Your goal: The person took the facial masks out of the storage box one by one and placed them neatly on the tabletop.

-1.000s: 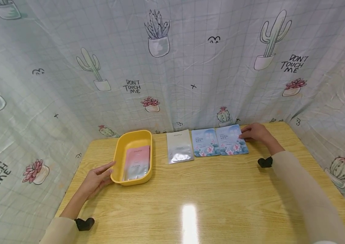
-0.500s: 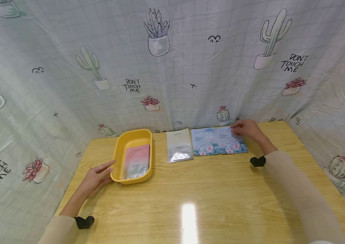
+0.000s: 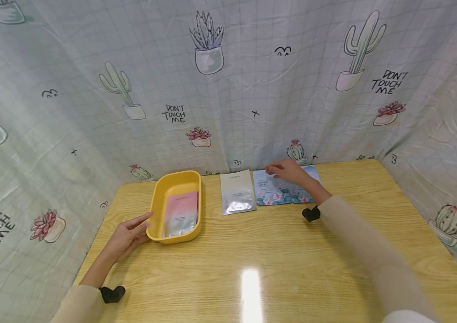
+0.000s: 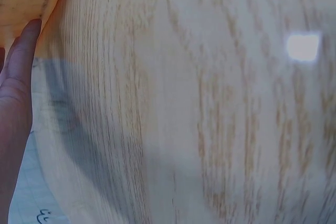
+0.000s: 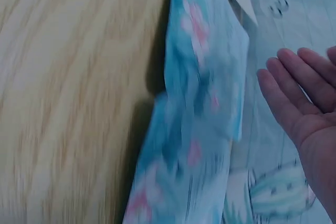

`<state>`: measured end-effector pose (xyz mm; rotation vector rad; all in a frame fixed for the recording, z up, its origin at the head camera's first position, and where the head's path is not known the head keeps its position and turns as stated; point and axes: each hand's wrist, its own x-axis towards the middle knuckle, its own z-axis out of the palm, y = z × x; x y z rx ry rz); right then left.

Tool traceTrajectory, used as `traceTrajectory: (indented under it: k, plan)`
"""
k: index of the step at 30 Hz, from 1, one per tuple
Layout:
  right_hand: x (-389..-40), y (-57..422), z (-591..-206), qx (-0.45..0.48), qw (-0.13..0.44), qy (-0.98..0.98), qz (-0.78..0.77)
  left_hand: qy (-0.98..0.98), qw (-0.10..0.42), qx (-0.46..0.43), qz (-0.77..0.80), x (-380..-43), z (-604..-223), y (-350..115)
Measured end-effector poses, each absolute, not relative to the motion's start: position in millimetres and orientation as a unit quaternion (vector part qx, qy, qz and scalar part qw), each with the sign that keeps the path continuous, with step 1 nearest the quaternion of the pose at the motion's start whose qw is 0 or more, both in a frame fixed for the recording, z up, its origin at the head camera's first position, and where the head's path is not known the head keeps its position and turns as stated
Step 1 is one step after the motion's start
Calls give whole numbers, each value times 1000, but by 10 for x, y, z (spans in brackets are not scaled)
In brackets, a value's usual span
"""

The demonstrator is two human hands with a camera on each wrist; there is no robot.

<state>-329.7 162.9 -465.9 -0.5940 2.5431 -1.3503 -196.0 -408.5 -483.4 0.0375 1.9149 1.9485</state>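
Blue flowered sachet (image 3: 267,194), the left one of a matching pair, lies flat on the tabletop (image 3: 313,260), and the right hand (image 3: 290,172) hangs over it and its neighbour. In the right wrist view this hand's fingers (image 5: 286,90) are nearly straight, slightly parted and free, with a gap showing between them and the sachets. The second blue sachet (image 3: 302,194) adjoins the first on its right, partly hidden by the hand and forearm; the right wrist view blurs the pair, so I cannot tell whether their edges overlap or merely meet.

The left hand (image 3: 128,237) rests its fingers against the left side of a yellow tray (image 3: 165,185), thumb side toward the rim; the left wrist view shows one extended finger along the outer wall. Inside the tray, toward the near end, lies a pink-and-silver sachet (image 3: 181,214), with a darker edge visible along its right side. Between the tray and the blue pair is a cream-and-silver sachet (image 3: 238,193), apart from the tray and just beside the left blue one.

Farther out, each arm has a pale sleeve with a black heart-shaped piece (image 3: 311,214) near the wrist. Light glares off the near part of the wood-grain surface. Behind and at both sides hangs a pale curtain (image 3: 248,80) printed with potted cacti and the words "DON'T TOUCH ME".
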Motion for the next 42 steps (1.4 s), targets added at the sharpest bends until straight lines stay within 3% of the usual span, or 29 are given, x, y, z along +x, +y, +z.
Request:
traceTrajectory:
  k: [25, 42]
  plan:
    - [-3428, 497, -4418, -276, 67, 889, -360, 679, 200, 26, 706, -1964, -4856, -4066]
    - [-3379, -222, -4356, -320, 81, 868, -371, 669, 201, 38, 714, -1942, -4847, -4082]
